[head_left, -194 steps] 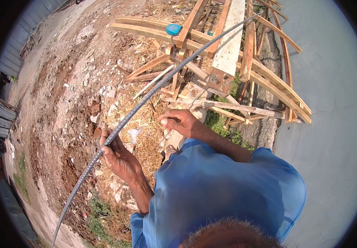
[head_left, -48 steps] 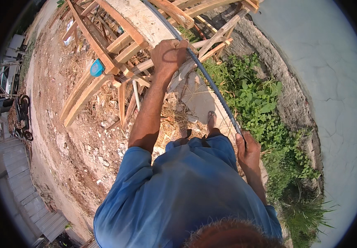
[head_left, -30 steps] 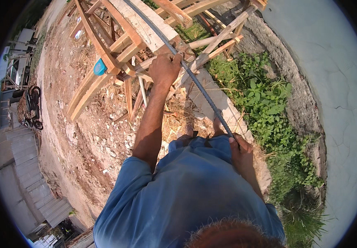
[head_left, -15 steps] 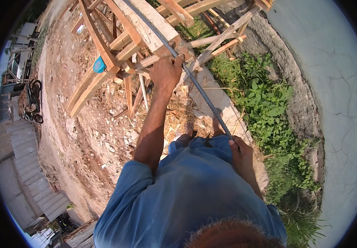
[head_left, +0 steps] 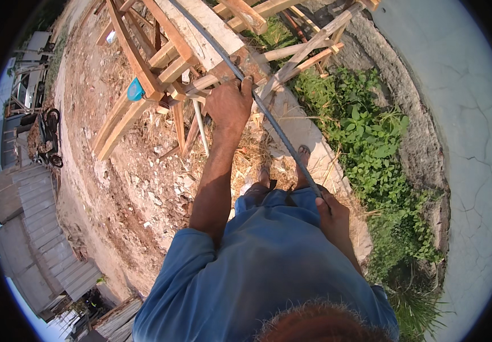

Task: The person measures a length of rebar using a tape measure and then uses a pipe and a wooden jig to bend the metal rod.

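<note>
now that our right hand (head_left: 335, 215), off the rebar (head_left: 280, 131) seconds ago, grips its near stretch while our left hand (head_left: 230, 105) clasps it farther along, we seem to have it steadier, with 2 holds, where it runs out over the pale plank (head_left: 220, 34).

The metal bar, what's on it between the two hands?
Nothing, that stretch is bare: the head view shows the metal bar uncovered from the left hand to the right hand.
</note>
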`<state>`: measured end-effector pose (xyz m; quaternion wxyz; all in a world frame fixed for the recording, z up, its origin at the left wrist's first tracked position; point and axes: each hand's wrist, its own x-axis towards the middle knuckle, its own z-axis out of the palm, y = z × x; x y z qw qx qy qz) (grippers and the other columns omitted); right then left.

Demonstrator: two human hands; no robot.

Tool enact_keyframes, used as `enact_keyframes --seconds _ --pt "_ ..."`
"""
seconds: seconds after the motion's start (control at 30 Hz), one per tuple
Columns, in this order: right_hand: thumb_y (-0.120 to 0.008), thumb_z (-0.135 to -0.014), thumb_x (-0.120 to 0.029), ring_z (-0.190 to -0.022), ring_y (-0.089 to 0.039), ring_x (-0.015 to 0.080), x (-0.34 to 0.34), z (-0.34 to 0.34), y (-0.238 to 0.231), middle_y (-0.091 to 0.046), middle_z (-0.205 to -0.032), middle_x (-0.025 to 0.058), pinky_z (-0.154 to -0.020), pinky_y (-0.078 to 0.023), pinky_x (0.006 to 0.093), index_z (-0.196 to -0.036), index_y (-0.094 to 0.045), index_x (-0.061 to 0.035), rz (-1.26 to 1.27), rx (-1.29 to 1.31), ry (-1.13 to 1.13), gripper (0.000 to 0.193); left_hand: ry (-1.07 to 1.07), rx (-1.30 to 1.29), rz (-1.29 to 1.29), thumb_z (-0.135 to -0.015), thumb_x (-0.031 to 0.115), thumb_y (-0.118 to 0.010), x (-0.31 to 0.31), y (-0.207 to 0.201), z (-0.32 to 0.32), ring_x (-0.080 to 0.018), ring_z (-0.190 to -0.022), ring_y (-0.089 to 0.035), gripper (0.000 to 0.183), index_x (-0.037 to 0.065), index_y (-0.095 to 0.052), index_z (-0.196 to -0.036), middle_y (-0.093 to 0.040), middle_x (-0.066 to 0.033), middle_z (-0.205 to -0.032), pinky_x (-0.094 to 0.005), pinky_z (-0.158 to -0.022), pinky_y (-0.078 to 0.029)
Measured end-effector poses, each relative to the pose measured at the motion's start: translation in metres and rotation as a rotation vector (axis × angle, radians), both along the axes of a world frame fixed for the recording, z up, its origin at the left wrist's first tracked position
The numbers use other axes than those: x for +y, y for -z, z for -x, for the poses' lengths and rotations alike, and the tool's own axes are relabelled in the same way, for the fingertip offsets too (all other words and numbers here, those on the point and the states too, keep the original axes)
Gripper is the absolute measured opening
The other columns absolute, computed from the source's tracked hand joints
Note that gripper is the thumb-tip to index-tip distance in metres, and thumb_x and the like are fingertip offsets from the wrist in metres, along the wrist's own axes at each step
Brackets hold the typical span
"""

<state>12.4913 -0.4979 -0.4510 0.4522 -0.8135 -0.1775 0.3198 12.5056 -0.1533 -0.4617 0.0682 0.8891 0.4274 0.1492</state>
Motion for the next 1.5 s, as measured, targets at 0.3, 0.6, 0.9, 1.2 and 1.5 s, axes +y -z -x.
enact_keyframes --seconds 0.3,0.6,0.9,1.2,1.5 --pt "-0.06 -0.094 -0.015 -0.065 -0.064 0.0198 0.002 -0.005 0.004 -0.065 -0.076 0.016 -0.059 -0.048 0.0317 -0.112 -0.064 0.0034 0.068 0.057 -0.011 0.026 -0.002 0.053 -0.047 -0.088 0.043 -0.062 -0.005 -0.004 -0.005 -0.0349 -0.053 -0.062 0.042 0.007 -0.07 -0.069 -0.06 -0.0166 -0.056 -0.0446 -0.052 -0.047" --pt "-0.059 -0.094 -0.019 -0.061 -0.057 0.0178 -0.005 0.004 0.013 -0.061 -0.072 0.0131 -0.057 -0.044 0.0321 -0.107 -0.063 0.0026 -0.037 0.074 -0.001 0.026 0.029 -0.002 0.038 -0.089 0.034 -0.062 -0.01 -0.022 0.001 -0.0333 -0.05 -0.062 0.041 0.0 -0.068 -0.068 -0.06 -0.0183 -0.055 -0.0475 -0.065 -0.048" --pt "-0.058 -0.095 -0.018 -0.057 -0.046 0.0112 0.002 -0.001 0.0 -0.05 -0.062 0.0065 -0.052 -0.038 0.0302 -0.104 -0.062 0.0002 -0.011 0.081 -0.001 0.02 0.052 0.035 -0.011 -0.089 0.034 -0.062 -0.007 -0.013 -0.002 -0.0334 -0.055 -0.065 0.041 0.0 -0.068 -0.069 -0.062 -0.0188 -0.058 -0.0456 -0.06 -0.05" --pt "-0.057 -0.096 -0.018 -0.06 -0.044 0.0089 0.003 0.0 -0.005 -0.049 -0.066 0.0034 -0.055 -0.038 0.0273 -0.112 -0.062 0.0009 0.014 0.169 0.013 0.025 0.004 -0.211 0.179 -0.093 0.042 -0.055 -0.005 0.017 0.016 -0.0319 -0.055 -0.063 0.046 0.005 -0.069 -0.072 -0.06 -0.0152 -0.057 -0.0429 -0.055 -0.048" --pt "-0.056 -0.097 -0.021 -0.063 -0.044 0.0084 0.008 -0.001 -0.012 -0.05 -0.067 0.0029 -0.058 -0.04 0.0272 -0.109 -0.063 0.0014 0.035 0.134 -0.01 0.026 0.011 -0.216 0.467 -0.09 0.04 -0.055 0.007 0.029 0.018 -0.038 -0.071 -0.065 0.039 0.007 -0.073 -0.078 -0.066 -0.0179 -0.071 -0.0474 -0.068 -0.049"
